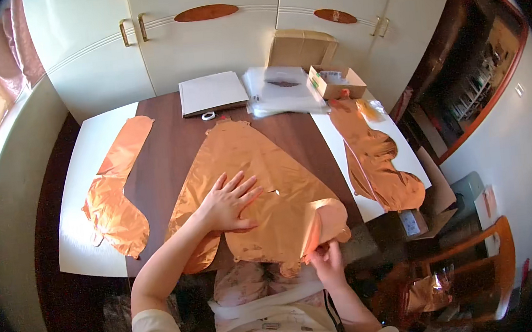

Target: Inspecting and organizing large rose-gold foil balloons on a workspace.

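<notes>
A large copper-orange foil balloon (239, 156), flat and uninflated, lies across the middle of the table. My left hand (228, 205) rests on it with the fingers spread. At its near right corner my right hand (328, 264) pinches the edge, and there the foil is folded back, showing a paler side. One curved flat foil balloon (114, 203) lies on the left. Another, shaped with two rounded lobes (378, 165), lies on the right, with a thin pinkish strip (357, 167) along it.
Along the table's (162, 121) far side are a stack of white sheets (213, 93), a pile of clear plastic sleeves (281, 91) and a small cardboard box (338, 82). A white tape roll (208, 116) lies before the sheets. Cabinets (209, 37) stand behind; a wooden chair (505, 258) is at right.
</notes>
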Motion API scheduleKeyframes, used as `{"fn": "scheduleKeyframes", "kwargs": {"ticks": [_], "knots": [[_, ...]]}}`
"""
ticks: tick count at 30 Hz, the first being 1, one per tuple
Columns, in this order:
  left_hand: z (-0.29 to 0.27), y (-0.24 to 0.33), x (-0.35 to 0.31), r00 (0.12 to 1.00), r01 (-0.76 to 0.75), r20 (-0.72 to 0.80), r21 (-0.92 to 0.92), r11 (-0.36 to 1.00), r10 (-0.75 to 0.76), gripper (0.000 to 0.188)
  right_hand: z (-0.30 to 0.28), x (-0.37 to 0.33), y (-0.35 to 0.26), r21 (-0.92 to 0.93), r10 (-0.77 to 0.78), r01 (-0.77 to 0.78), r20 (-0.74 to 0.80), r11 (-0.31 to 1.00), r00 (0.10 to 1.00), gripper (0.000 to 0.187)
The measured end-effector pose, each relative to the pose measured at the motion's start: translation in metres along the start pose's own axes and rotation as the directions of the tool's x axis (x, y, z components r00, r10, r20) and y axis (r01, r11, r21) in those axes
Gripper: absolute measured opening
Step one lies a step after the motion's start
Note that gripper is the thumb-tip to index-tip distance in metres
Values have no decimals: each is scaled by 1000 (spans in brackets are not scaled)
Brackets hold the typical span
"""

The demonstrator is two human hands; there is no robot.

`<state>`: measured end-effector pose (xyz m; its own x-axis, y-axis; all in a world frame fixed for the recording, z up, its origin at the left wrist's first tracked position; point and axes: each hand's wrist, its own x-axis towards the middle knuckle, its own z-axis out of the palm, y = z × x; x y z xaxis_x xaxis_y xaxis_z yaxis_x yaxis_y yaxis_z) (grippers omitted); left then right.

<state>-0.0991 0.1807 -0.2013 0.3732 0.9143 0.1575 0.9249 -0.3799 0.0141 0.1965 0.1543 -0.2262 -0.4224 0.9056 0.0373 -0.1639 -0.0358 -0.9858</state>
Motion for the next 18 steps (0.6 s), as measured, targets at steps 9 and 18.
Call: {"fn": "scheduleKeyframes", "kwargs": {"ticks": [9,18], "knots": [[-1,0,-3,1000,4,-16,-5,1000,-4,80,39,11,0,-731,-368,396,210,556,906,58],[1,-2,-4,999,-6,40,91,996,2,85,52,17,-1,-761,-348,608,520,226,780,38]]}}
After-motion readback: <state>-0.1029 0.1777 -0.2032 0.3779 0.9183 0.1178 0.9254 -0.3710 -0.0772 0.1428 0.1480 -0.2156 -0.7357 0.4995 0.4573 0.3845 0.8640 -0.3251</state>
